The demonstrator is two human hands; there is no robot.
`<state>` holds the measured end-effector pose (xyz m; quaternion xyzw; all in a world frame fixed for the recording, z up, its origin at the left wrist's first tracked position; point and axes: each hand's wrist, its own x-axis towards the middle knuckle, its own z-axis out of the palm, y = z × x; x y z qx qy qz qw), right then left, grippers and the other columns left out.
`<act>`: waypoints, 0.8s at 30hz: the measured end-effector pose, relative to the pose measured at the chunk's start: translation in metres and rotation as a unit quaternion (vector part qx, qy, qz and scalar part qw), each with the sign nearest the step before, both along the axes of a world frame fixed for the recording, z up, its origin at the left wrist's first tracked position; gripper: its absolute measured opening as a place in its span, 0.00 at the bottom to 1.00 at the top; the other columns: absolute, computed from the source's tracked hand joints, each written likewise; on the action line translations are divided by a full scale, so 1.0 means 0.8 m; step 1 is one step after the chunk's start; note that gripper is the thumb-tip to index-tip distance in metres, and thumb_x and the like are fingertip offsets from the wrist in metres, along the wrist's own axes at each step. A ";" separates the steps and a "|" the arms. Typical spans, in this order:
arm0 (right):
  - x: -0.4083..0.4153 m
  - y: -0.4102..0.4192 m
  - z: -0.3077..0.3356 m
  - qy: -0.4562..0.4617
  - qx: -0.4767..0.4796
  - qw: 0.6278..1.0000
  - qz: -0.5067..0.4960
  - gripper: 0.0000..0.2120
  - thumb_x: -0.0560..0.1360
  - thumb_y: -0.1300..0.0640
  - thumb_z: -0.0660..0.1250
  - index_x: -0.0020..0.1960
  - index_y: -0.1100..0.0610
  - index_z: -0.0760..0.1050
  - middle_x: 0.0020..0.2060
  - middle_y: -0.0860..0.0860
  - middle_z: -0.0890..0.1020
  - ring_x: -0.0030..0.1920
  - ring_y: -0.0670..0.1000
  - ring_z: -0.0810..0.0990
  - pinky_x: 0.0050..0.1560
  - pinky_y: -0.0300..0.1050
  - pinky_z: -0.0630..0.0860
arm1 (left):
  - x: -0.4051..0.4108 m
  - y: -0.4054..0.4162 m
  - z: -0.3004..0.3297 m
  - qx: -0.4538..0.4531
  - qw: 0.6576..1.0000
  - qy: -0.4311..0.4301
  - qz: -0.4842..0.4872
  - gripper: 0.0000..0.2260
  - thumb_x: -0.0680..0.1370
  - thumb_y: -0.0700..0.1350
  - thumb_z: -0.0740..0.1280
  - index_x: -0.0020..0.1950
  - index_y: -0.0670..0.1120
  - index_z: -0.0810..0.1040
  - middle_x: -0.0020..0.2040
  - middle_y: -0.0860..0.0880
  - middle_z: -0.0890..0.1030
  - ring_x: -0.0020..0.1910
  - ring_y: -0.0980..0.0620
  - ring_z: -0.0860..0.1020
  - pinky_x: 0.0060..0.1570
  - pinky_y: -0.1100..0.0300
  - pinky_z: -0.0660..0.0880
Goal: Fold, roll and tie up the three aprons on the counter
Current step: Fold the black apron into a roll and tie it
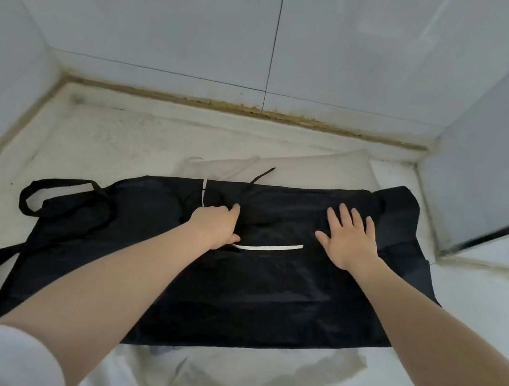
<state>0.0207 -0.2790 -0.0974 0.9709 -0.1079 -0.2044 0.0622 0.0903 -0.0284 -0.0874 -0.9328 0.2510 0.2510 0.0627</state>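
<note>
A black apron [238, 290] lies spread flat across the counter, its black neck and waist straps [62, 194] looping out at the left. A white strip [268, 248] shows on the fabric between my hands. My left hand [215, 226] lies on the apron's middle, fingers curled over a bunch of black tie strings and fabric. My right hand [350, 239] presses flat on the cloth with fingers spread. A pale, off-white apron [295, 168] lies underneath, showing behind the black one and again at the front [262, 375].
The light counter [113, 143] ends at tiled walls [260, 39] behind and at the left, with a stained brown seam along the back. A grey panel [496, 152] stands at the right. My white sleeve [8, 359] shows bottom left.
</note>
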 end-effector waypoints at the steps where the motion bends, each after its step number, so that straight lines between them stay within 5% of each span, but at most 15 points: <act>1: 0.002 -0.008 0.003 -0.007 0.018 1.000 -0.019 0.29 0.81 0.41 0.45 0.77 0.52 0.47 0.77 0.54 0.46 0.77 0.56 0.43 0.74 0.57 0.42 | -0.001 -0.003 0.005 0.033 0.999 -0.021 0.006 0.32 0.78 0.58 0.61 0.76 0.45 0.55 0.69 0.42 0.65 0.65 0.42 0.68 0.60 0.49 0.68; 4: 0.003 -0.039 0.014 -0.066 0.083 0.992 -0.071 0.24 0.81 0.45 0.50 0.74 0.54 0.59 0.77 0.55 0.50 0.77 0.56 0.46 0.75 0.56 0.45 | -0.008 -0.029 0.025 0.042 0.994 -0.099 0.005 0.24 0.74 0.57 0.66 0.66 0.47 0.68 0.76 0.41 0.48 0.73 0.38 0.51 0.70 0.43 0.53; 6: 0.005 -0.060 0.020 -0.116 0.100 0.983 -0.102 0.23 0.81 0.48 0.53 0.73 0.55 0.61 0.77 0.57 0.50 0.76 0.57 0.47 0.74 0.56 0.46 | -0.009 -0.054 0.029 -0.044 0.989 -0.138 -0.017 0.19 0.76 0.53 0.64 0.63 0.47 0.68 0.76 0.43 0.38 0.75 0.38 0.42 0.72 0.41 0.43; 9: 0.010 -0.093 0.026 -0.184 0.146 0.955 -0.183 0.25 0.81 0.51 0.56 0.74 0.58 0.57 0.75 0.61 0.54 0.75 0.61 0.53 0.74 0.56 0.52 | -0.009 -0.101 0.025 -0.133 0.982 -0.120 -0.067 0.20 0.79 0.49 0.59 0.69 0.45 0.64 0.77 0.43 0.37 0.75 0.42 0.39 0.73 0.47 0.39; 14: 0.034 -0.139 0.032 -0.215 0.306 0.857 -0.353 0.28 0.79 0.50 0.58 0.75 0.58 0.54 0.68 0.59 0.68 0.67 0.62 0.67 0.67 0.57 0.65 | -0.009 -0.177 0.000 -0.133 0.990 -0.030 -0.033 0.28 0.81 0.56 0.52 0.77 0.47 0.47 0.77 0.45 0.39 0.76 0.45 0.40 0.74 0.46 0.42; 21: 0.066 -0.187 0.040 -0.209 0.603 0.669 -0.382 0.11 0.77 0.59 0.64 0.58 0.48 0.74 0.50 0.55 0.80 0.46 0.52 0.79 0.41 0.42 0.77 | -0.007 -0.216 -0.035 -0.099 0.991 -0.001 0.090 0.36 0.77 0.67 0.46 0.75 0.52 0.33 0.76 0.48 0.33 0.75 0.46 0.36 0.71 0.38 0.39; 24: 0.066 -0.197 0.033 -0.271 0.546 0.714 -0.344 0.09 0.77 0.63 0.63 0.50 0.53 0.79 0.47 0.53 0.81 0.47 0.51 0.78 0.46 0.40 0.76 | -0.006 -0.215 -0.041 -0.085 0.991 0.014 0.099 0.36 0.76 0.68 0.46 0.73 0.55 0.29 0.74 0.49 0.28 0.74 0.45 0.32 0.70 0.37 0.36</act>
